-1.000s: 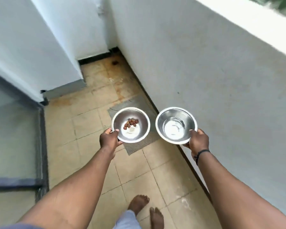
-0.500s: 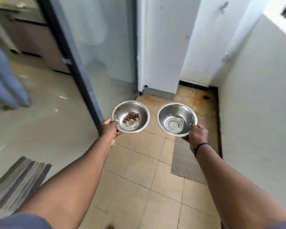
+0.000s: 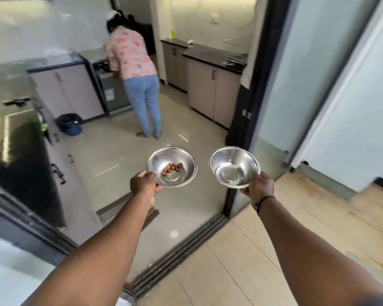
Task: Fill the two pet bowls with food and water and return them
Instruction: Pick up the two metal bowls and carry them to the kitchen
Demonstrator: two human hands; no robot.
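Steel bowls, two, are held out at arm's length above the floor. Left bowl [image 3: 171, 167] is gripped at its near rim by the left hand [image 3: 144, 184]: thumb laid over the rim, fingers curled beneath. A small cluster of brown kibble [image 3: 171, 168] is seen in its bottom. Right bowl [image 3: 234, 167] is gripped at its near right rim by the right hand [image 3: 258, 187], thumb on the lip, fingers under the base. Whether water lies in it cannot be told; only glare is seen on the base. A dark cord bracelet [image 3: 264, 201] is worn on the right wrist.

Below the forearms, pale tiles [image 3: 241, 257] are met by a dark sliding-door track [image 3: 181, 246] running across the threshold. A black door frame [image 3: 254, 89] stands upright just behind the right bowl, with frosted glass [image 3: 296, 85] to its right. A striped mat [image 3: 124, 214] is partly hidden by the left forearm.

Farther in, a glossy dark appliance [image 3: 20, 155] is noted at left, cut off by the edge. A dark bin [image 3: 69, 124] stands by the cabinets [image 3: 71, 93]. A second person [image 3: 139, 80], in a pink patterned top and jeans, is bent over the counter, back turned, in the middle of the kitchen floor. Dark-topped counters [image 3: 210, 55] line the right wall; items on them are too blurred to name.
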